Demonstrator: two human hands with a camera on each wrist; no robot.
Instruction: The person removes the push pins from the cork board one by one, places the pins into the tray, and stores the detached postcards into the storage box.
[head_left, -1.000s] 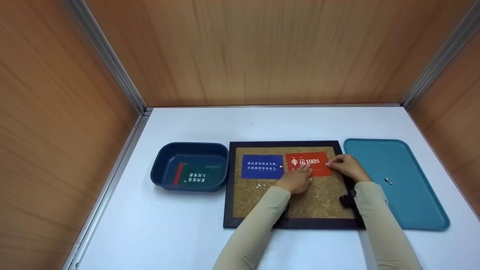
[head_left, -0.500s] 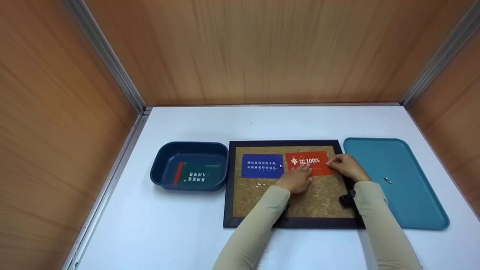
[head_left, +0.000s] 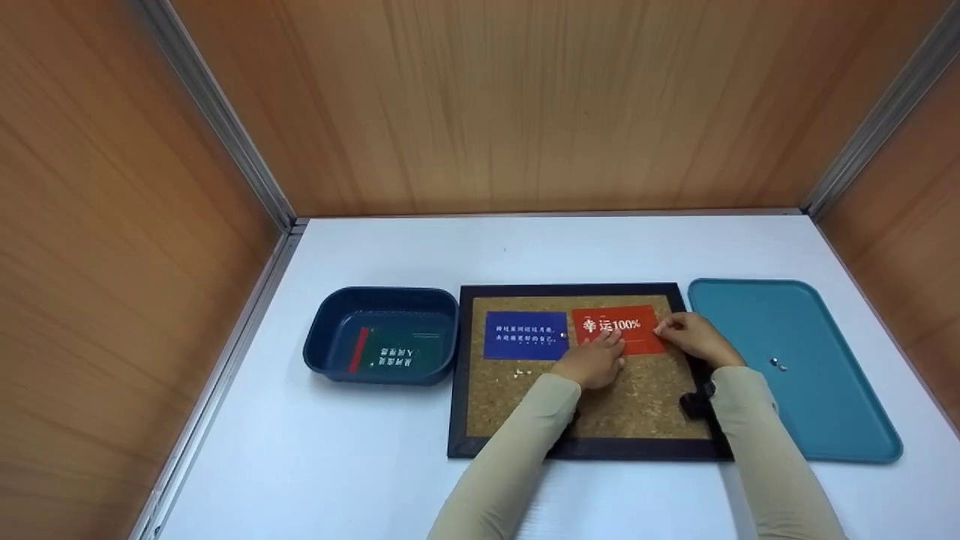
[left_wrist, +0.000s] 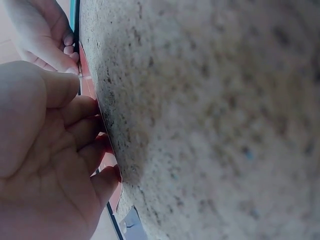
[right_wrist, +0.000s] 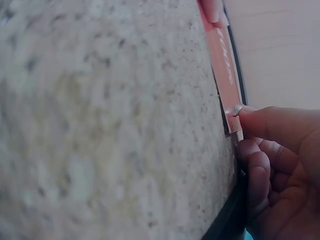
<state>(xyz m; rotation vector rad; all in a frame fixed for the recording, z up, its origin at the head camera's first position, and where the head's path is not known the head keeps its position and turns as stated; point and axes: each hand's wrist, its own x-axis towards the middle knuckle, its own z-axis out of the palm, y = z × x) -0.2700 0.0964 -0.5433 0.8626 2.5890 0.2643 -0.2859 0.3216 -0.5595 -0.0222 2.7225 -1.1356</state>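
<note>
Red card (head_left: 639,339) lies on the board (head_left: 630,405); our left hand (head_left: 592,361), fingers loosely extended, presses it. Our right hand (head_left: 697,337), fingers curled, has its thumb on a pin (right_wrist: 238,108) near the card's right edge. Looks like pinning; next we'd push it straight in.

- Red card (head_left: 643,339): near left part hidden under left hand (head_left: 590,363).
- Dark frame (head_left: 568,289): right side partly covered by right hand (head_left: 699,341).
- Left sleeve (head_left: 510,457), right sleeve (head_left: 761,442): cut off at head view's near edge.
- Cork (left_wrist: 215,125): blurred in both wrist views.
- Shiny bits (head_left: 523,373) on cork: too small to identify.
</note>
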